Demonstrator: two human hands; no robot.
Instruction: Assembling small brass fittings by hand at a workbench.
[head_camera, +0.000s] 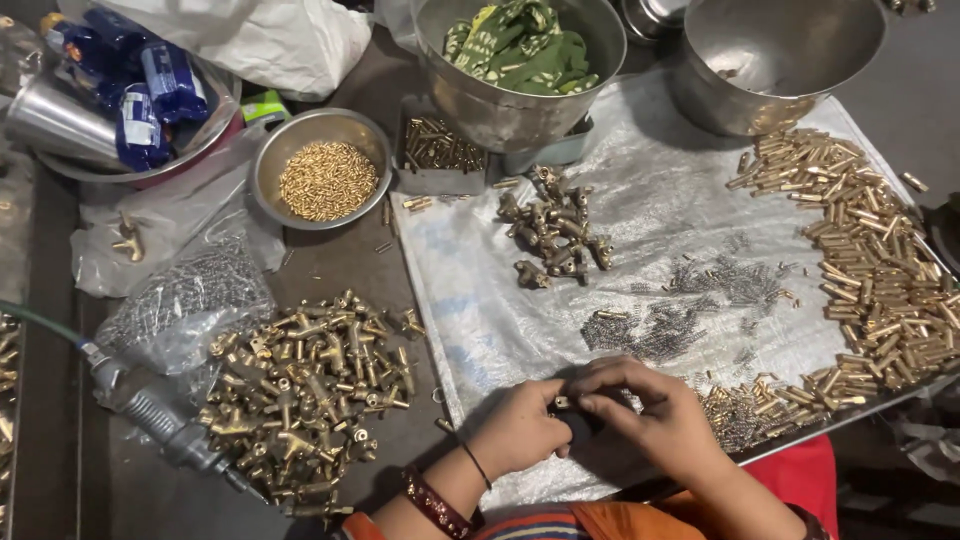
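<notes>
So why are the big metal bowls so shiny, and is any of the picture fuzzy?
In the head view, light glares white off the empty steel pot and the plastic sheet; the brass fittings pile looks sharp, while the tiny springs smear into grey; both hands cast a soft shadow over the small part they pinch.

This was a small hand-assembly workshop for brass fittings. The desk (330, 270) was crowded with loose stock sorted by kind: a heap of brass T-shaped fittings (305, 395), a long drift of brass pins (880, 270), scattered small steel springs (690, 300) on a clear plastic sheet (650, 200), and a steel bowl (275, 150) of tiny brass beads. Large steel pots (760, 95) stood at the back, and an air tool (165, 425) on a hose lay at the desk's left edge.
</notes>
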